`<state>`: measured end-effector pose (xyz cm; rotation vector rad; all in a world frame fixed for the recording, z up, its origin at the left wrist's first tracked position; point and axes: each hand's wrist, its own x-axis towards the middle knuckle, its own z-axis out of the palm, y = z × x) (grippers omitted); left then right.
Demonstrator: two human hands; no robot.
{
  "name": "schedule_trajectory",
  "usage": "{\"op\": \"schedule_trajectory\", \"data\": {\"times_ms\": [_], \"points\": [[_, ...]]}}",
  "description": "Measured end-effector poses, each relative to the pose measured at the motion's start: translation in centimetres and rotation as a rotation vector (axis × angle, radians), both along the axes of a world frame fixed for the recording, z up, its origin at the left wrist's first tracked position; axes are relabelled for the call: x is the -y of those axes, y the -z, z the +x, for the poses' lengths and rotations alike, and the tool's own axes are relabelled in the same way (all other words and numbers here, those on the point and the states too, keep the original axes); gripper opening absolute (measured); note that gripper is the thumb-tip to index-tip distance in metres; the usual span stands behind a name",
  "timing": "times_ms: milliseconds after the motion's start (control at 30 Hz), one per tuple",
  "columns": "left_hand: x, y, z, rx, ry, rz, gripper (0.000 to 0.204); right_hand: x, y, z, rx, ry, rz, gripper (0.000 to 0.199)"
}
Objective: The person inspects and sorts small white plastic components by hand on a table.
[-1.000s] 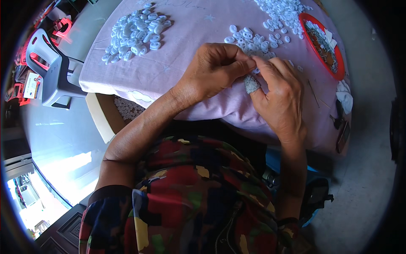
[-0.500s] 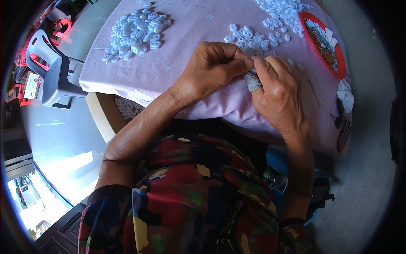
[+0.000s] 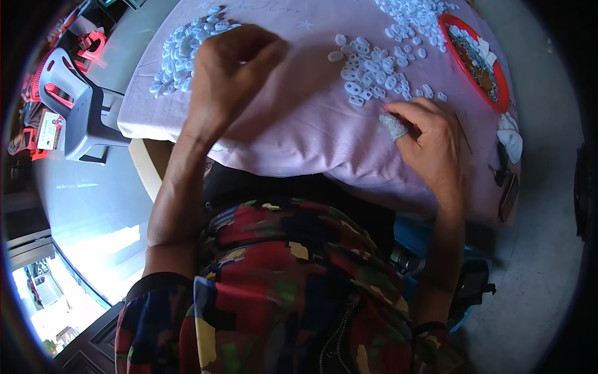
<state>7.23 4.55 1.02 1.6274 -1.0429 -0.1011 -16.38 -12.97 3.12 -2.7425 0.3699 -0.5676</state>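
Observation:
My left hand (image 3: 227, 78) is over the right side of the left pile of white oval plastic pieces (image 3: 180, 53). Its thumb and forefinger come together in a pinch; blur and the hand itself hide what they may hold. My right hand (image 3: 430, 134) hovers near the front of the looser heap of white two-holed plastic pieces (image 3: 370, 71). A grey wrap (image 3: 393, 128) covers its thumb, whose tip meets the forefinger. Anything between those tips is too small to make out.
A red tray (image 3: 443, 31) of small metal bits stands at the right. Near it lie a thin rod (image 3: 464, 132), white cloth (image 3: 509, 137), a black-handled tool (image 3: 500, 167) and a dark phone-like object (image 3: 509, 198). A cardboard box (image 3: 144, 171) and grey chair (image 3: 78, 118) are at left.
My hands have parted from where they met over the looser heap. The left swung left and away to the left pile; the right drew slightly right and nearer me.

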Motion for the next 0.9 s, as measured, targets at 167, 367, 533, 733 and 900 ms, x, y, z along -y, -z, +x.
{"op": "schedule_trajectory", "data": {"times_ms": [167, 367, 533, 733, 900], "points": [[-1.3, 0.5, 1.2, 0.317, -0.267, 0.162, 0.018, -0.8, -0.2, 0.7, 0.061, -0.002, -0.114, 0.024], [1.0, -0.2, -1.9, 0.307, 0.018, 0.016, 0.015, -1.5, 0.6, 1.8, 0.038, -0.094, -0.148, 0.024], [2.0, 0.9, -3.9, 0.408, 0.118, 0.14, 0.011, -0.8, 1.0, -0.2, 0.104, 0.042, -0.061, 0.025], [2.9, 0.6, -4.1, 0.474, 0.122, 0.236, 0.012, -1.5, 0.5, -0.4, 0.151, 0.009, 0.033, 0.028], [2.6, 0.2, -5.4, 0.203, 0.228, 0.126, 0.013, -3.2, 0.6, 1.0, 0.296, -0.046, -0.01, 0.028]]}}
